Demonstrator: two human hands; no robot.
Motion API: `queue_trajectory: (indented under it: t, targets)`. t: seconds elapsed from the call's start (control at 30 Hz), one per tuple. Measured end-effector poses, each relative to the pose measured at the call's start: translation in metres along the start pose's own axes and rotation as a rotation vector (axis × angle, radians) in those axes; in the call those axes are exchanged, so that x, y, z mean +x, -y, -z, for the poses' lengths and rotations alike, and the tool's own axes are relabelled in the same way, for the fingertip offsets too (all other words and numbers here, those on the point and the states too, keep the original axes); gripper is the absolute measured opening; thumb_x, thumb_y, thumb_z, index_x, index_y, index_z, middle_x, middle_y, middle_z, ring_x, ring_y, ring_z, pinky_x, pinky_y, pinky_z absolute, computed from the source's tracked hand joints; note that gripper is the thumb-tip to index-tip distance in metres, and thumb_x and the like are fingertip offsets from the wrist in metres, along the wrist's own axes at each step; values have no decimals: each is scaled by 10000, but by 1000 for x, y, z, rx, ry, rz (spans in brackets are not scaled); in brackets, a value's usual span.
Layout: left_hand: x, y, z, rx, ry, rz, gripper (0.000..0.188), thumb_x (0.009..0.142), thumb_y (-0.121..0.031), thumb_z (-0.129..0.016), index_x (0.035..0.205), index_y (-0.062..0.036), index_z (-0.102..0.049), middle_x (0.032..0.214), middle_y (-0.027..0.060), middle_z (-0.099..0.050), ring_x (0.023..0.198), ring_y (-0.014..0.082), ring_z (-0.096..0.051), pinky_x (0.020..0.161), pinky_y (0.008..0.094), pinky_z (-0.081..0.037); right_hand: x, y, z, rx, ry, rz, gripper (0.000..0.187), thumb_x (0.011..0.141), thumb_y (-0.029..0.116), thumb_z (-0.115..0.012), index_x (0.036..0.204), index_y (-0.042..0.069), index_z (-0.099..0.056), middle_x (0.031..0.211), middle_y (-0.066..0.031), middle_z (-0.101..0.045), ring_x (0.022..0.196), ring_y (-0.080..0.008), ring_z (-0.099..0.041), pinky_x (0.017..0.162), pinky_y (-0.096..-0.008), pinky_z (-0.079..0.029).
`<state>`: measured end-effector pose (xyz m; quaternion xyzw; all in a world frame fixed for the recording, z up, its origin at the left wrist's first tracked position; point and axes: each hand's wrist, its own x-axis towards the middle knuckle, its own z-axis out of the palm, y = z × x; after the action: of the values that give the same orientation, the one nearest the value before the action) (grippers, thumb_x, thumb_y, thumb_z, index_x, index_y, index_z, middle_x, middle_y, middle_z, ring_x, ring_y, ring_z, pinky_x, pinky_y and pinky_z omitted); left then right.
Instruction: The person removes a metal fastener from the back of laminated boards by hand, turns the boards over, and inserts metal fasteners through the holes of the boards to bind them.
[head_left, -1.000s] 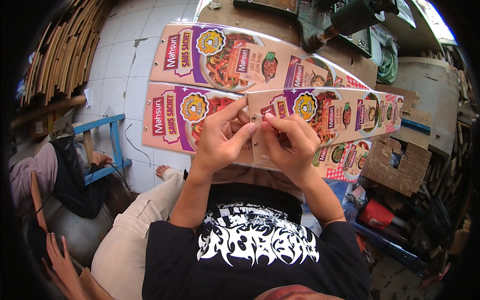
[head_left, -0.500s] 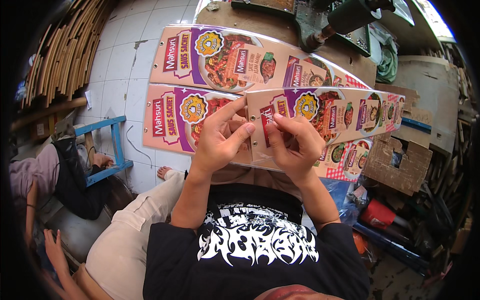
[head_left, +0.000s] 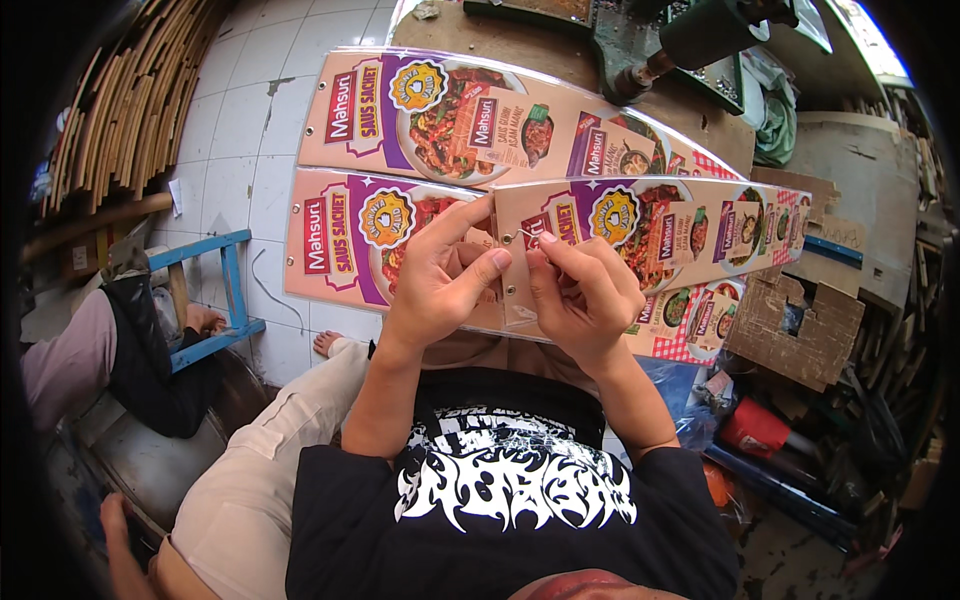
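A long, tapering printed board (head_left: 690, 235) with food pictures lies over two more of its kind in front of me. My left hand (head_left: 440, 270) is closed on its left end, fingers behind and thumb at the edge. With thumb and index finger my right hand (head_left: 590, 295) pinches a thin, pale, wire-like hook (head_left: 524, 234) beside the upper metal eyelet (head_left: 507, 240) of that end. Whether the hook passes through the eyelet is too small to tell. The lower eyelet (head_left: 509, 291) shows below. Beneath lie an upper board (head_left: 350, 145) and a lower board (head_left: 325, 270).
A dark press-like machine (head_left: 690, 50) stands on the bench at the far right. Cut cardboard (head_left: 800, 320) lies at the right, stacked wooden strips (head_left: 130, 100) at the far left. Another person's bent leg (head_left: 70, 350) is beside a blue frame (head_left: 235, 285) at left.
My right fingers have shifted slightly down and left, and the pale hook by the upper eyelet now shows. My left hand stays put. At the lower left, another person's arm has moved down.
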<state>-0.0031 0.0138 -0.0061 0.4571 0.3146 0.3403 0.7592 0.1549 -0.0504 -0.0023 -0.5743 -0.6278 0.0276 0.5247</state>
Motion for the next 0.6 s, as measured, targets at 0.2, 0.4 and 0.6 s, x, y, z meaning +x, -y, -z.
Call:
queue_trajectory:
  t: [0.2, 0.4, 0.6]
  targets:
    - [1, 2, 2, 29, -2, -9, 475, 887, 86, -599, 1348, 77, -487, 1040, 81, -600, 808, 88, -631, 643, 214, -510, 0, -2, -1, -35, 12, 71, 303, 734, -80, -772, 1010, 20, -695, 657, -44, -591, 515, -128, -519, 458, -243, -405]
    - [0, 2, 1, 31, -31, -16, 472, 879, 90, -607, 1338, 81, -498, 1065, 85, -576, 799, 84, -626, 639, 209, -513, -4, -1, -3, -78, 30, 142, 330, 726, -92, -763, 1029, 19, -694, 727, -69, -627, 555, -186, -559, 500, -286, -443]
    - [1, 5, 1, 23, -16, -34, 474, 876, 99, -605, 1337, 81, -500, 1036, 80, -572, 786, 85, -624, 630, 202, -512, -5, 1, -1, -168, 53, 200, 314, 722, -97, -755, 1010, 13, -691, 750, -80, -620, 581, -210, -570, 500, -296, -445]
